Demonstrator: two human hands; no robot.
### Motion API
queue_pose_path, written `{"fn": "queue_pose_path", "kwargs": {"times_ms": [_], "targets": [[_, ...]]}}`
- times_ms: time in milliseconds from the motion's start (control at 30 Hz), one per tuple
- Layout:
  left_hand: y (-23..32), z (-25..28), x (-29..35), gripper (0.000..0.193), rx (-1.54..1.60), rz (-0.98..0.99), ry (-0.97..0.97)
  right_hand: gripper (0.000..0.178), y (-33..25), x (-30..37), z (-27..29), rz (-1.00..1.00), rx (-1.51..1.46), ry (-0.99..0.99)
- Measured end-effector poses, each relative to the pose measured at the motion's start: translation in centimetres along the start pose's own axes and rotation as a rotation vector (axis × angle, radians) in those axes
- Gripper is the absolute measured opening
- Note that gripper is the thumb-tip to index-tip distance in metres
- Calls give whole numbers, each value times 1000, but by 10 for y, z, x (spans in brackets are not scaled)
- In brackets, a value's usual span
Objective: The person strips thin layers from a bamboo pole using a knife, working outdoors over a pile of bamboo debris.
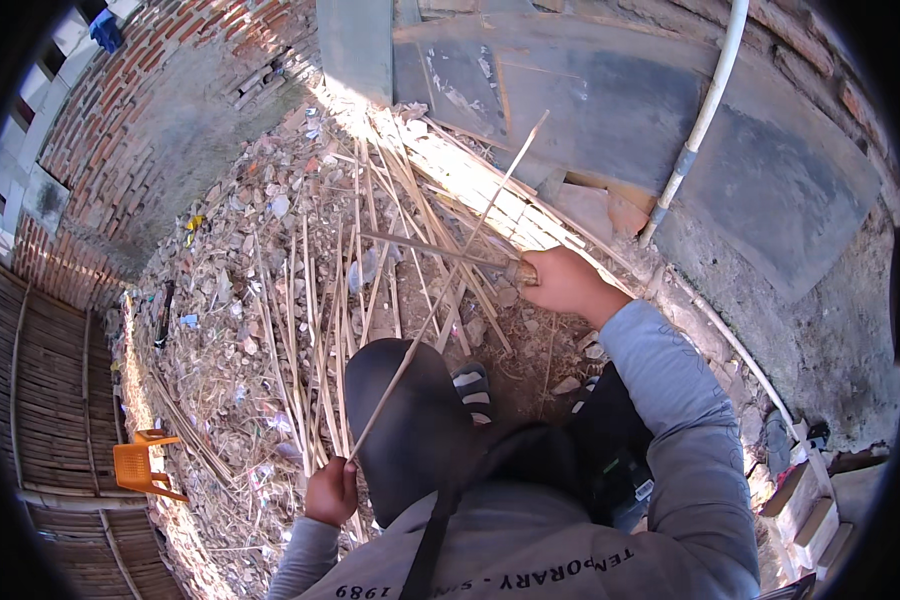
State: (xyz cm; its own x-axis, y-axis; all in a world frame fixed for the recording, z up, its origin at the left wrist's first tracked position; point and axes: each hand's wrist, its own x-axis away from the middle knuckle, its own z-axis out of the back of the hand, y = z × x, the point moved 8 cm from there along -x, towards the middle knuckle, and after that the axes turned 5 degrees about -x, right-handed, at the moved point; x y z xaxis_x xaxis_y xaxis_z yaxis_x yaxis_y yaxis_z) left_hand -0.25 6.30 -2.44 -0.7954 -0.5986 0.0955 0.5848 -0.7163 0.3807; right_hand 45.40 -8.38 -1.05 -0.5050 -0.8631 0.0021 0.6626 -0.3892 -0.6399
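Stick (510, 175), 1 pc: long axis 7-to-1 o'clock, lower end grasped in L hand (332, 493). Knife (435, 249), 1 pc: handle clenched in R hand (567, 287), blade twd 9–10 o'clock, crossing stick, contact unclear; R hand nearer crossing.

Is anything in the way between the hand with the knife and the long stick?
Nothing visible is. The knife in the right hand crosses the long stick in this view, though I can't tell if they touch. The left hand grips the stick's lower end, well away from that crossing.
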Motion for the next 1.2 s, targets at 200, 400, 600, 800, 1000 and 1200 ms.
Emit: {"fn": "queue_pose_path", "kwargs": {"times_ms": [200, 400, 600, 800, 1000, 1200], "targets": [[3, 6, -7, 23, -81, 15, -5, 28, -40, 14, -40, 268, 99, -152], [-5, -1, -13, 23, -141, 10, -15, 24, 18, -3, 4, -49, -65, 53], [-9, 9, -8, 21, -190, -1, 19, 24, -49, 13, -40, 221, 211, -244], [1, 8, -15, 22, -246, -13, 13, 34, 38, -3, -5, -63, -52, 19], [-25, -2, -8, 22, -182, 1, 33, 32, -29, 15, -33, 191, 123, -149], [1, 8, -14, 23, -253, -13, 43, 36, 31, 1, -16, -72, -36, -145]]}}
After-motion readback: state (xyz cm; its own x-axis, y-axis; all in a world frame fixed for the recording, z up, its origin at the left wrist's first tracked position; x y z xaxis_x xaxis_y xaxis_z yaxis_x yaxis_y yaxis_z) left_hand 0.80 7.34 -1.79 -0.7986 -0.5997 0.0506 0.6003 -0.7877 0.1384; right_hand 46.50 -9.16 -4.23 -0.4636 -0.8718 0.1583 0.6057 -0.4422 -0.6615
